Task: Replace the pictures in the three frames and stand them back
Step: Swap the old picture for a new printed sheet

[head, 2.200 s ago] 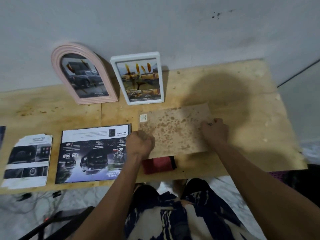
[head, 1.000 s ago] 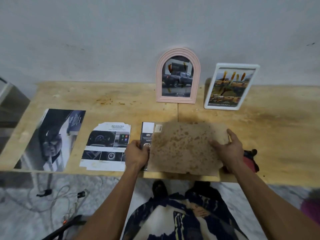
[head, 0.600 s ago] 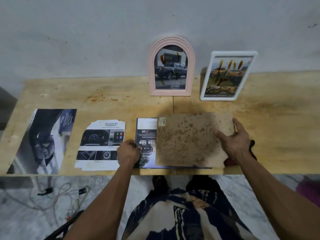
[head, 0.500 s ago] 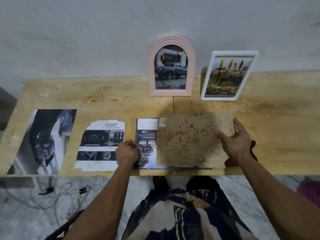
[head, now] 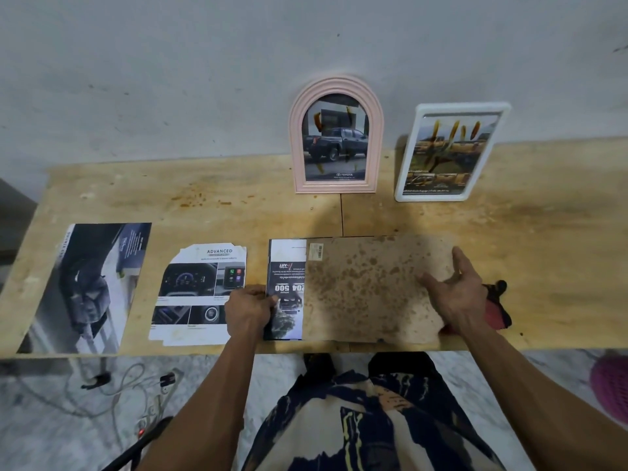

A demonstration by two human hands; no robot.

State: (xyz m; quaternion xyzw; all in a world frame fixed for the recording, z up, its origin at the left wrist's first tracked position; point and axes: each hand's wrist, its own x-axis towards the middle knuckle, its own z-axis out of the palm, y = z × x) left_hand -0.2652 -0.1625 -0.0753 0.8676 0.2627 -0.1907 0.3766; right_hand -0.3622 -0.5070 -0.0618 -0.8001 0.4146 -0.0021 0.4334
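A stained brown backing board [head: 370, 290] lies flat near the table's front edge, covering most of a car brochure picture [head: 285, 287]. My left hand [head: 249, 311] grips the left edge of that picture. My right hand [head: 455, 290] rests on the board's right side with fingers spread. A pink arched frame [head: 336, 86] with a pickup photo and a white rectangular frame [head: 404, 185] with a yellow truck picture stand against the wall. A red and black cloth [head: 494, 311] lies under my right wrist.
Two loose pictures lie on the wooden table [head: 210, 205] to the left: a cut dashboard sheet [head: 200, 290] and a dark car print [head: 88, 287]. Cables [head: 136, 385] trail on the floor below. A pink object [head: 611, 382] sits at the right edge.
The view turned left since 2.2 s ago, and the board slid right off the brochure. In the last half second both hands stay almost still; the right fingers lift slightly.
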